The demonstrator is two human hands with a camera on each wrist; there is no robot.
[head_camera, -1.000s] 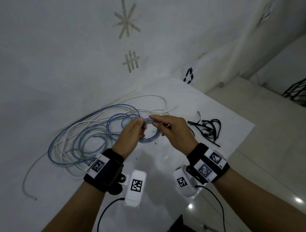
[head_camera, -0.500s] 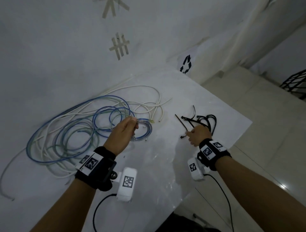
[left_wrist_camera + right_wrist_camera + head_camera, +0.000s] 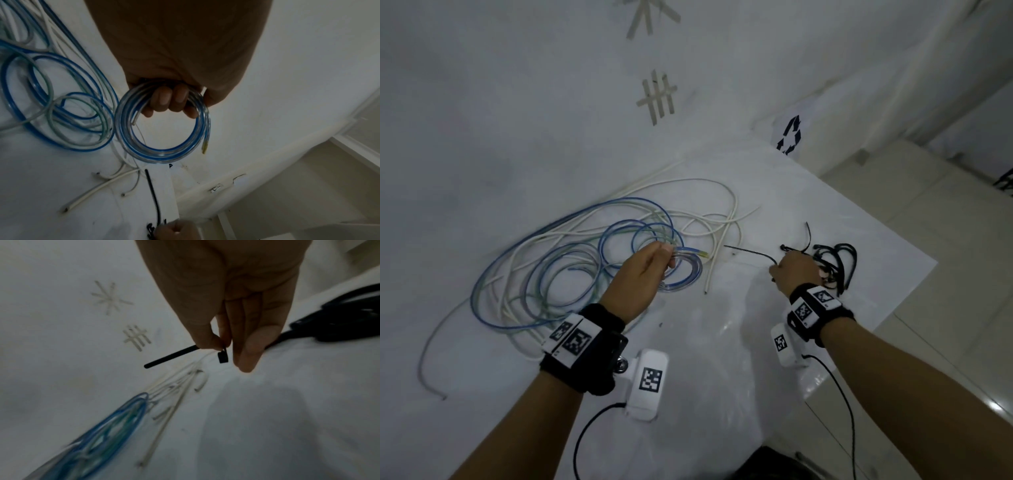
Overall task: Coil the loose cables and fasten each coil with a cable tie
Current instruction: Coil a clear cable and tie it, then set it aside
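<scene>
My left hand grips a small coil of clear cable with a blue stripe, held above the white table; in the left wrist view the fingers curl through the coil, whose yellow end hangs free. My right hand pinches a black cable tie near its head; the right wrist view shows thumb and forefinger on that tie. A loose tangle of blue, white and greenish cables lies left of the coil. A heap of black cable ties lies just beyond my right hand.
The white table sheet ends at a corner on the right, with pale floor tiles below. Tape marks and a black arrow sign are on the wall behind. Wrist camera leads hang under both forearms.
My right hand left the coil, went right to the heap of ties and picked one up. The left hand keeps holding the coil and has hardly moved.
</scene>
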